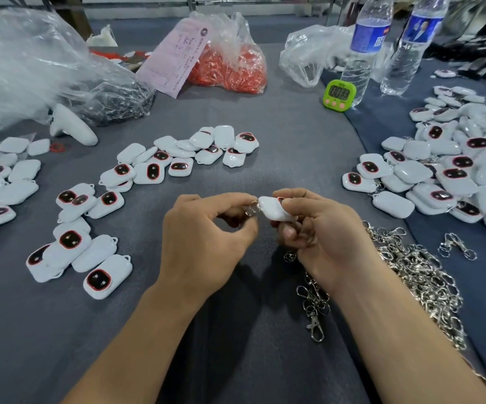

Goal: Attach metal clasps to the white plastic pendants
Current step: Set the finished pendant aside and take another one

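Both hands meet above the table [294, 158], close to me: my right hand [323, 237] grips a white pendant [274, 209] with its loop turned to my left hand [204, 237], which pinches a metal clasp [252, 207] against it, so threading looks under way. Spare clasps [411, 272] lie by my right wrist for easy reach. Bare pendants [90, 252] spread left, clasped ones [440, 182] right; a green timer [339, 94] stands beyond.

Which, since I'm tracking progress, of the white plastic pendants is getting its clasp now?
The white plastic pendant gripped by the right hand, with the left hand pinching a silver metal clasp at its corner; all others lie on the grey table.
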Demonstrator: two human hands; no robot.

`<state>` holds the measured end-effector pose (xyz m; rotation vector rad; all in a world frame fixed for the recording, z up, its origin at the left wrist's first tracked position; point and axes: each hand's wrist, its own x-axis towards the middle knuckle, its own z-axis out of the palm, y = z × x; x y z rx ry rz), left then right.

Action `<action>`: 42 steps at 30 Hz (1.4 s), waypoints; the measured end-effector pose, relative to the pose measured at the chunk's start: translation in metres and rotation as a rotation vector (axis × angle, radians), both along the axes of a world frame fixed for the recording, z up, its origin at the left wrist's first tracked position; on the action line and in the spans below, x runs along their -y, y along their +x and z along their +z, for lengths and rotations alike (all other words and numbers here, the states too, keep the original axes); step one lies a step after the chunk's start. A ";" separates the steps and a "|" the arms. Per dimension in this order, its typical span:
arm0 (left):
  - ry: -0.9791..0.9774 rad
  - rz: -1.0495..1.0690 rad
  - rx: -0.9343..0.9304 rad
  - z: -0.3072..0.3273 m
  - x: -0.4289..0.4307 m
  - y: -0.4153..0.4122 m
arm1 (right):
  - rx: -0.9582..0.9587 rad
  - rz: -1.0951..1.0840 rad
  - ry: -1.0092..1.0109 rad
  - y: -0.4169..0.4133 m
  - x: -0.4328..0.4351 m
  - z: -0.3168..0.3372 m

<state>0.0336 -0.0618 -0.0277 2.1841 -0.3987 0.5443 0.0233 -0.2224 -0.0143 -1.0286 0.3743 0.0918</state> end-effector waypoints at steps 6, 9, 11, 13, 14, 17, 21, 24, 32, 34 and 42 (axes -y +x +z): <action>0.110 0.007 0.218 -0.002 0.003 -0.003 | -0.020 -0.011 -0.046 0.000 0.000 0.000; 0.172 -0.004 0.231 -0.003 0.000 -0.002 | -0.031 -0.034 -0.066 0.001 0.000 0.000; 0.229 -0.008 0.236 -0.003 -0.001 -0.001 | -0.034 -0.040 -0.076 0.001 0.000 0.000; 0.277 -0.008 0.240 -0.003 -0.001 0.000 | -0.034 -0.042 -0.084 0.001 0.001 0.000; 0.299 -0.008 0.247 -0.003 -0.001 0.000 | -0.034 -0.043 -0.090 0.001 0.001 0.000; 0.354 -0.015 0.276 -0.002 -0.004 0.002 | -0.043 -0.041 -0.112 0.001 0.002 -0.001; 0.349 -0.009 0.270 -0.002 -0.004 0.002 | -0.037 -0.044 -0.126 0.001 0.001 -0.001; 0.153 -0.028 0.069 -0.001 -0.002 0.001 | -0.017 -0.055 -0.100 0.001 0.001 -0.001; -0.237 -0.073 -0.264 0.003 0.002 0.005 | 0.062 -0.029 -0.141 -0.002 0.000 -0.002; -0.191 -0.078 -0.268 0.002 0.001 0.004 | 0.133 -0.045 -0.235 -0.002 -0.001 -0.003; 0.430 -0.046 0.135 0.000 -0.005 0.001 | 0.429 -0.096 -0.829 -0.011 -0.014 -0.009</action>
